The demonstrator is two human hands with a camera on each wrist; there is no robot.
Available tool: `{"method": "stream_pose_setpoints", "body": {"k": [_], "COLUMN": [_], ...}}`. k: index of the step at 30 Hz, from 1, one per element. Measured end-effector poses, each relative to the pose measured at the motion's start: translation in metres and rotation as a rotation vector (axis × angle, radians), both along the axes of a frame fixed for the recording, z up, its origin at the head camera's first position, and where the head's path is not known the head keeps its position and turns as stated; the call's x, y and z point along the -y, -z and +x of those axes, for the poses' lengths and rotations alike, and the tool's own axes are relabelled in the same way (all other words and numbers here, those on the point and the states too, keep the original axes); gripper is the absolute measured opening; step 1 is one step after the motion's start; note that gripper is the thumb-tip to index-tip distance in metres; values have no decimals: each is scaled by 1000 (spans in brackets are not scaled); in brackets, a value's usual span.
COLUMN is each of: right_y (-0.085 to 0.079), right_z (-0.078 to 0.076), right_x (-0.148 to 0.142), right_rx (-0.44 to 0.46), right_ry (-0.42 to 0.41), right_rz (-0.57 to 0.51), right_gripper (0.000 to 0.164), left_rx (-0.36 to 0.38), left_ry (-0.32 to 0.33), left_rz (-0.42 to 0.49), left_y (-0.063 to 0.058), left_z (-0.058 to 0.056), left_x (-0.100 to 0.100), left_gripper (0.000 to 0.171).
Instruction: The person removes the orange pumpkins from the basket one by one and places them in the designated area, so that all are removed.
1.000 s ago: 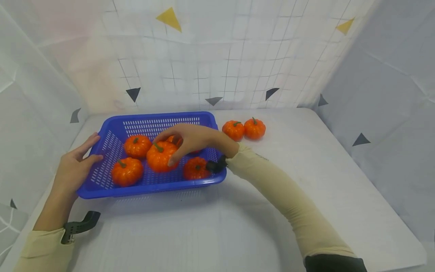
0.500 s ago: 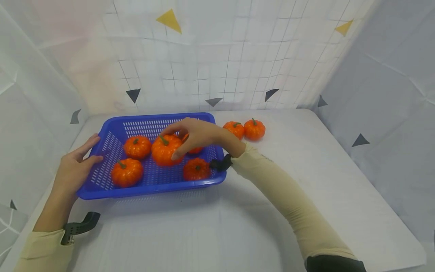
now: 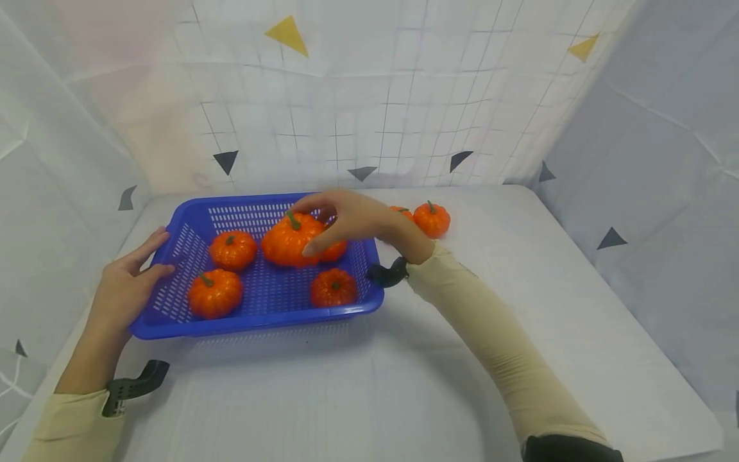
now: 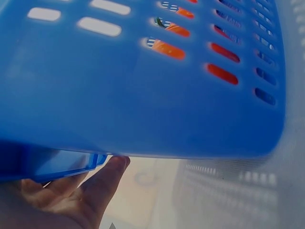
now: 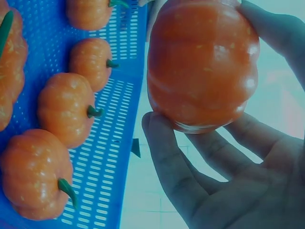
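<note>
My right hand (image 3: 355,218) grips a small orange pumpkin (image 5: 202,67) with a green stem, thumb and fingers spread around its sides. It is above the back right part of a blue perforated plastic basket (image 3: 254,316). My left hand (image 3: 124,285) holds the basket's left rim, its thumb lapping over the edge; in the left wrist view its fingers (image 4: 102,183) touch the rim. Inside the basket lie several more pumpkins, among them one at the front left (image 3: 215,294) and one at the front right (image 3: 333,287). The held pumpkin and right hand partly cover others behind.
Two pumpkins sit on the white table right of the basket; the right one (image 3: 432,220) shows whole, the other (image 3: 401,210) is mostly behind my right forearm. White sheeting (image 3: 346,83) with grid lines and triangles rises behind, and grey sheeting (image 3: 664,160) stands at the right.
My right hand has moved right and toward the back with the pumpkin in its grip. Its forearm now covers more of one table pumpkin. My left hand and the basket have stayed put.
</note>
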State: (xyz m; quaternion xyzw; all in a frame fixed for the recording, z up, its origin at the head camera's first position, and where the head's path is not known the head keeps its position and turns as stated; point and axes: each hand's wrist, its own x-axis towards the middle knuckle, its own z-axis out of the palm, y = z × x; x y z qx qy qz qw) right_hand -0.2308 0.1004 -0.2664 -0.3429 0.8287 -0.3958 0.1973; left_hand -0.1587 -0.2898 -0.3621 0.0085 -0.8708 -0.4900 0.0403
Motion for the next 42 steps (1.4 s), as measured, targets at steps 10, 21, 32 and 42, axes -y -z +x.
{"method": "stream_pose_setpoints", "body": {"k": [10, 21, 32, 42], "right_y": [-3, -8, -13, -13], "right_z": [3, -2, -2, -1], "right_x": [-11, -28, -41, -53], "right_rx": [38, -27, -53, 23], "right_ry": [33, 29, 108, 202], "right_rz": [-110, -101, -65, -81], "right_gripper": [61, 66, 66, 64], "left_rx": [6, 8, 6, 8], "left_ry": [-8, -5, -9, -5], "left_rz": [-32, -22, -23, -24], "left_y": [-1, 0, -1, 0], "left_z": [1, 0, 0, -1], "left_x": [-1, 0, -1, 0], "left_gripper": [60, 60, 59, 59]}}
